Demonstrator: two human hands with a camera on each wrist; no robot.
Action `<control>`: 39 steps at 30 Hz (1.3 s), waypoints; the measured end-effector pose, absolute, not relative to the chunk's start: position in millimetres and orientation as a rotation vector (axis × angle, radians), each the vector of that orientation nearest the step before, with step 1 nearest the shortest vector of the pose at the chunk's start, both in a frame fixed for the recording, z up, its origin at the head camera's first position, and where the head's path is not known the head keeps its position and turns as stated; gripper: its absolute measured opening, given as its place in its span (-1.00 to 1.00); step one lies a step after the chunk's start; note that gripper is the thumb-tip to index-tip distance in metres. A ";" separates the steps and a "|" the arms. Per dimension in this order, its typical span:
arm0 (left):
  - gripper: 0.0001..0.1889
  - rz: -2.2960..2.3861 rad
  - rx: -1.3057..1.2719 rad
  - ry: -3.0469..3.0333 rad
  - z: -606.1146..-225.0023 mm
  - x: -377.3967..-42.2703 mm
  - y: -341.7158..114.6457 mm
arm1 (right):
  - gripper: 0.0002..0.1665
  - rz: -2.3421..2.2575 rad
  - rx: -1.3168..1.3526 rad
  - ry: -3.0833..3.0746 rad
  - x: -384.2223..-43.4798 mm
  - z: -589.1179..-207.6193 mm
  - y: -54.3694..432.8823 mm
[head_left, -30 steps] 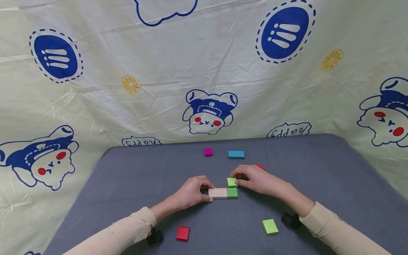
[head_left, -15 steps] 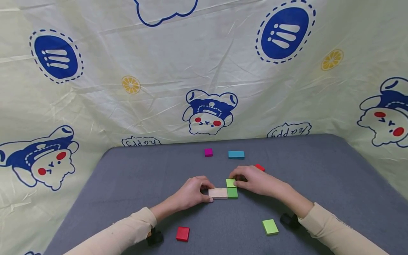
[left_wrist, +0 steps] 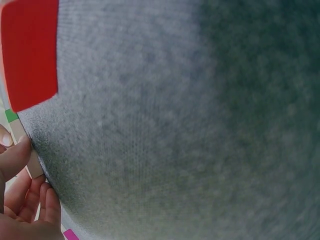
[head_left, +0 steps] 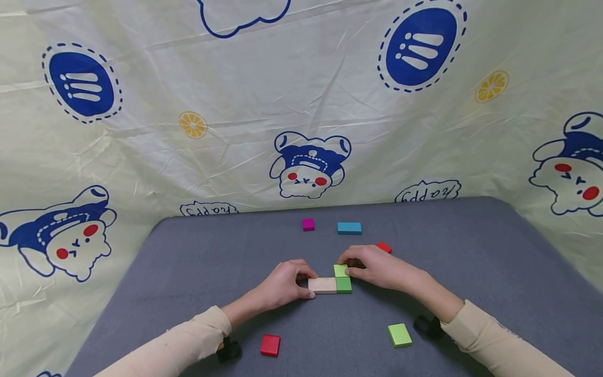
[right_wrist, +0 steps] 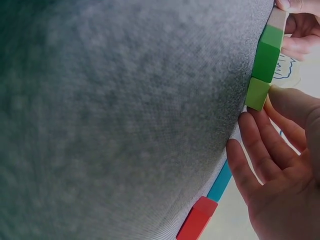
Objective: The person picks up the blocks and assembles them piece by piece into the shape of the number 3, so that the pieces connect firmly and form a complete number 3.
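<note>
In the head view my left hand (head_left: 284, 285) grips the left end of a pale wooden block (head_left: 324, 285), thumb on the near side and fingers on the far side. Against that block's right end lies a dark green block (head_left: 344, 285). My right hand (head_left: 377, 265) pinches a light green block (head_left: 341, 270), which sits along the far side of the dark green one. The right wrist view shows the light green block (right_wrist: 257, 93) meeting the end of the dark green block (right_wrist: 268, 52), my thumb and fingers at it.
On the grey table (head_left: 212, 246) lie a magenta block (head_left: 308, 225) and a blue block (head_left: 349, 229) at the back. A red block (head_left: 383, 247) is partly behind my right hand. Nearer me are another red block (head_left: 270, 345) and another light green block (head_left: 399, 335).
My right hand has shifted the light green block slightly left and toward me, up against the dark green block. The left hand and pale block have stayed in place.
</note>
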State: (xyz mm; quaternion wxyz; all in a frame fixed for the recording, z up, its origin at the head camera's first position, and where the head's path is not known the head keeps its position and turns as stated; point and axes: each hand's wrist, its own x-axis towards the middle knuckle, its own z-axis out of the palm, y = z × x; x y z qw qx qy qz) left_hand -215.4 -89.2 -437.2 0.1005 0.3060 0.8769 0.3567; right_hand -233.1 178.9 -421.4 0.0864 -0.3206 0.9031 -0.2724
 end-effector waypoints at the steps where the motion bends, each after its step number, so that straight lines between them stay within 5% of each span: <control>1: -0.71 1.052 0.903 2.593 -437.1 -215.3 -89.2 | -0.77 -0.812 -0.953 2.692 -232.9 -421.3 178.9; 22: -0.71 1.055 0.893 2.594 -435.9 -213.7 -88.3 | -0.74 -0.801 -0.948 2.732 -228.4 -416.9 184.6; 39: -0.70 1.025 0.892 2.617 -436.4 -213.8 -88.2 | -0.67 -0.704 -0.953 2.783 -185.4 -399.4 209.0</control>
